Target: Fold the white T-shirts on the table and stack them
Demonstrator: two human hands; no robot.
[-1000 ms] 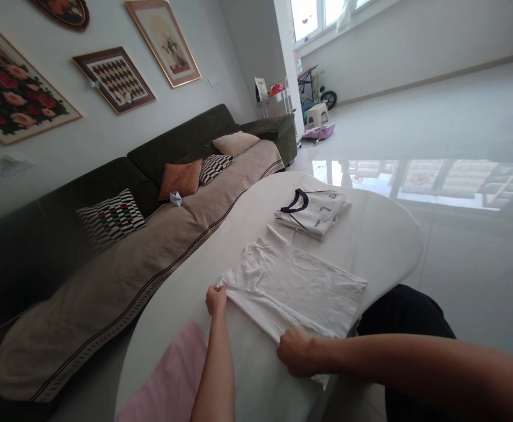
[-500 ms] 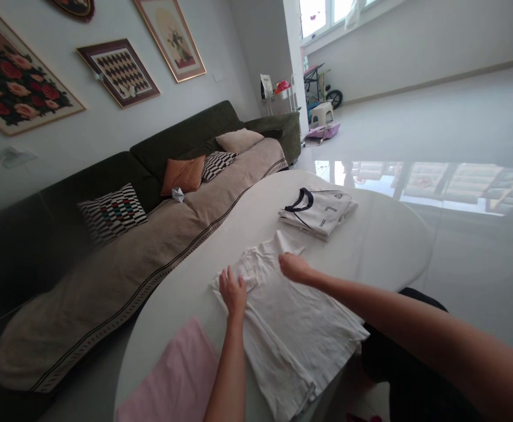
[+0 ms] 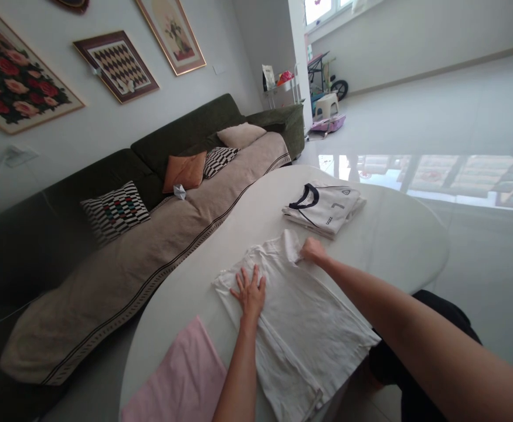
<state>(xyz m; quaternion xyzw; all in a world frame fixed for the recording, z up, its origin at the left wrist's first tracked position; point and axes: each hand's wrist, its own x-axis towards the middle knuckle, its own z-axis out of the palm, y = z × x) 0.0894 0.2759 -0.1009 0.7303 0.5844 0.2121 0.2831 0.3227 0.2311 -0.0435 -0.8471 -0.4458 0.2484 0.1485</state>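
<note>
A white T-shirt [image 3: 309, 328] lies spread on the white table [image 3: 243, 220], its lower end reaching the near edge. My left hand [image 3: 251, 293] rests flat on its upper left part, fingers spread. At the shirt's far right, my right hand [image 3: 313, 251] is closed on the sleeve; the fingertips are hidden. Just beyond sits a neatly folded white jersey [image 3: 326, 212] with a dark collar, apparently on top of other folded cloth. Pink fabric [image 3: 181, 375] lies left of my left forearm.
A dark green sofa [image 3: 186, 140] with a beige cover [image 3: 150, 269] and several cushions runs along the left. Beyond the table are a small stool [image 3: 326, 104] and a pink bag [image 3: 329, 123] on the glossy floor [image 3: 480, 111]. My dark-clothed leg [image 3: 441, 316] is at the near right.
My left hand has moved right and flattened with spread fingers on the shirt. My right hand has shifted right to the sleeve, which now lies more folded in. The view has tilted slightly.
</note>
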